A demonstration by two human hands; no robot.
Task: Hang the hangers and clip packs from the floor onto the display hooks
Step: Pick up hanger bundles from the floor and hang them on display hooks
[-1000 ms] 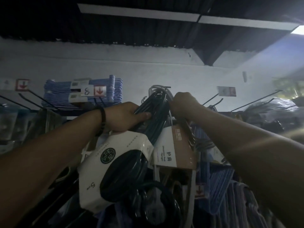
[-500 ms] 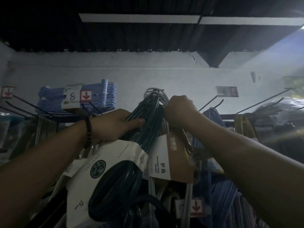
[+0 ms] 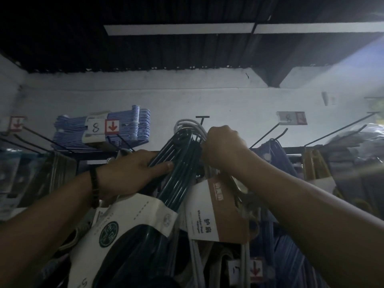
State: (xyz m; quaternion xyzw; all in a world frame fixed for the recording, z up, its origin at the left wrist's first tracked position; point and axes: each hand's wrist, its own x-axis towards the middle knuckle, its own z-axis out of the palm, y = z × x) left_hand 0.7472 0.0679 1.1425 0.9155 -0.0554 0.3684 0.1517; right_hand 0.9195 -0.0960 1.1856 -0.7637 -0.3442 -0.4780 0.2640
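Dark green hanger pack [image 3: 178, 169] held up at the rack by both hands

Head view: dim, looking up at the rack. The dark green hanger pack is tilted, hook ends up and to the right, and sits between the two hands. A white paper band [image 3: 133, 223] wraps it below the left hand.

Left hand [image 3: 133, 173] grips the pack's neck. Thumb lies across the bars, the other fingers are hidden behind. There is a dark wristband [image 3: 94, 183] on that wrist.

Right hand [image 3: 223, 148] is a tight fist on the pack's hook ends. What is inside the fist is hidden.

White hangers [image 3: 188, 124] loop up just left of the right hand, touching its knuckle side. Their brown and white card label [image 3: 214, 208] hangs under the right wrist.

The T-shaped tip of a display hook [image 3: 202, 117] shows just above the right hand. I cannot tell whether the pack is on it.

Left of the left hand and higher up is a stack of blue hangers [image 3: 68, 134]. A price tag [image 3: 101, 128] in front of it is marked 8, with a red arrow.

Right of the right hand, bare wire hooks [image 3: 268, 138] stick out, with a second price tag [image 3: 291, 118] above them. More blue hangers hang below the right forearm, blurred.
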